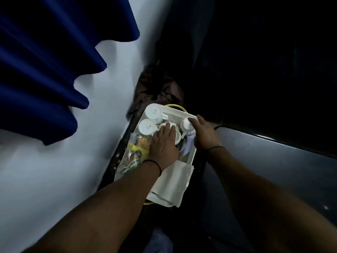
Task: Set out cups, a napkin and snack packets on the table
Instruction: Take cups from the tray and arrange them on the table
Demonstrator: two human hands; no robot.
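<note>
A white tray (184, 112) lies low in the middle, holding several white cups turned upside down. Two cups, one at the far left corner (154, 111) and one just nearer (146, 126), stand untouched. My left hand (163, 144) lies flat with spread fingers over a third cup (176, 136) in the tray's middle. My right hand (203, 133) reaches over the tray's right rim and touches a fourth cup (186, 124); whether it grips is unclear. Snack packets (135, 149) lie along the tray's left side. A folded white napkin (173, 181) covers the near end.
A white wall (102, 106) with a blue curtain (42, 66) rises on the left. A dark patterned bag (156, 86) sits beyond the tray. A grey surface (273, 161) stretches to the right; the area above it is dark.
</note>
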